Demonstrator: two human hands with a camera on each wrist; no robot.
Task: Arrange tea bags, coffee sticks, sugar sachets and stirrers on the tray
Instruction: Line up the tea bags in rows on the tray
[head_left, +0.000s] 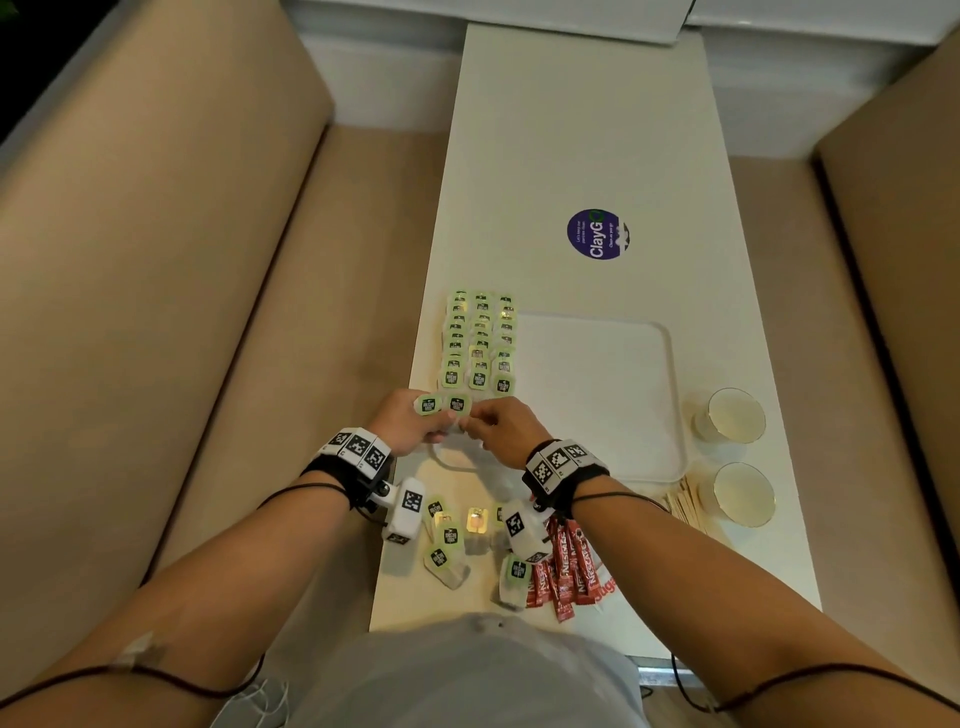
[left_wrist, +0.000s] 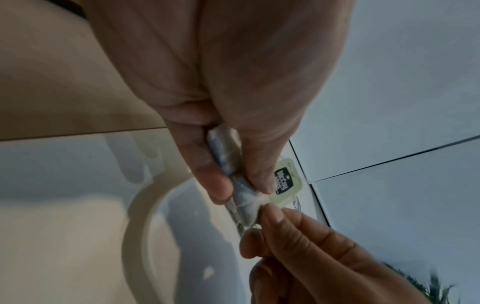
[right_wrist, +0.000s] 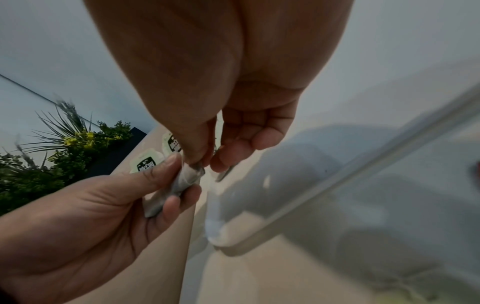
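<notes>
Three rows of green-tagged tea bags (head_left: 479, 340) lie along the left side of the white tray (head_left: 670, 364). Over the tray's near left corner my left hand (head_left: 415, 421) pinches a small stack of tea bags (left_wrist: 235, 181) between thumb and fingers, their green tags (head_left: 444, 404) sticking up. My right hand (head_left: 498, 423) meets it and pinches the end of the same tea bags (right_wrist: 191, 178) with thumb and forefinger. Loose tea bags (head_left: 447, 538) lie near the table's front edge, with red coffee sticks (head_left: 563, 569) and a sugar sachet (head_left: 605, 587) to their right. Wooden stirrers (head_left: 685, 501) lie right of the tray.
Two paper cups (head_left: 735, 415) (head_left: 740, 493) stand at the right of the tray. A purple round sticker (head_left: 597, 234) marks the white table (head_left: 571, 130) farther back. Beige sofa seats (head_left: 156, 260) flank the narrow table on both sides.
</notes>
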